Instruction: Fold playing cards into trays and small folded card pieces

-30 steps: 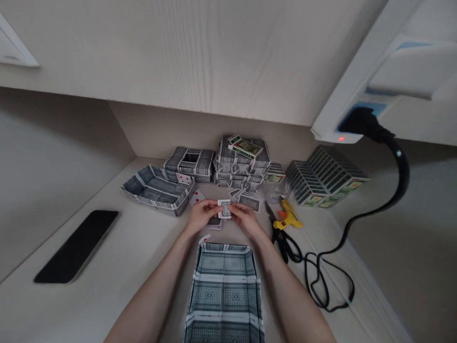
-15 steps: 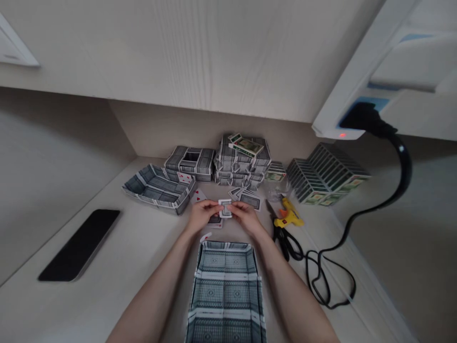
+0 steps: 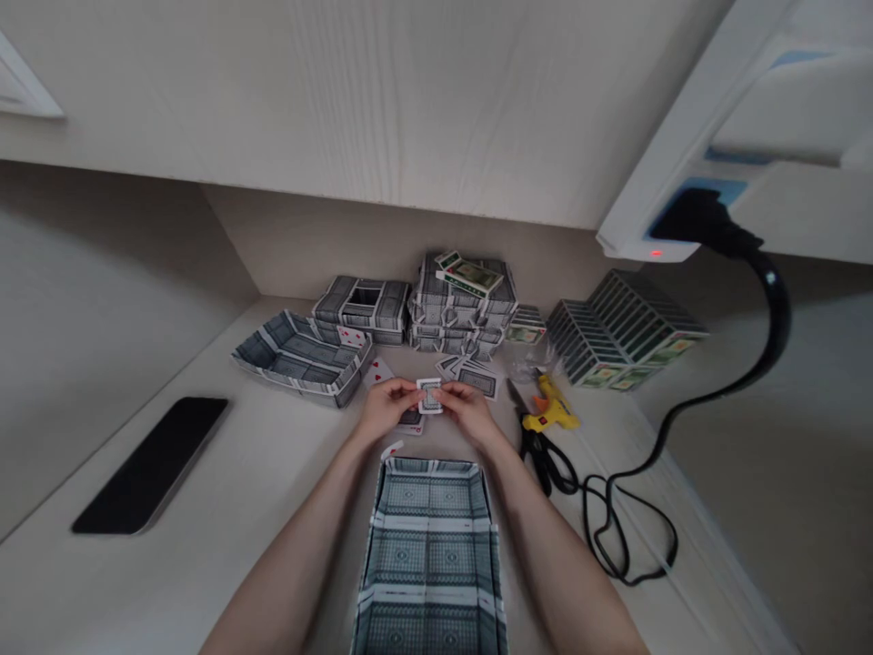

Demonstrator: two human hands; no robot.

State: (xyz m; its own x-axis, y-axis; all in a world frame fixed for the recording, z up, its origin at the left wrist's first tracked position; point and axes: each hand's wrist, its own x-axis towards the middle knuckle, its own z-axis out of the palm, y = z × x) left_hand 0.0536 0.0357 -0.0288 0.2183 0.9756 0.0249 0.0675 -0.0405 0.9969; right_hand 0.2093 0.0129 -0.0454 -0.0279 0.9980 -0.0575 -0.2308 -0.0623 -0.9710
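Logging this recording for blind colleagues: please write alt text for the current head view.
Bare left hand and right hand hold a small grey-patterned card beyond a long, open, blue-grey card-patterned tray. Black-handled scissors and a yellow plastic glue gun lie right, a black rectangular phone left.

We see a dim, grey scene with shadow pooling beneath the overhead panel (image 3: 382, 109), a glowing red indicator light (image 3: 656, 253), a glint on the black cable (image 3: 778, 309), wide-angle stretching toward the edges, and soft print on the held card (image 3: 429, 397).
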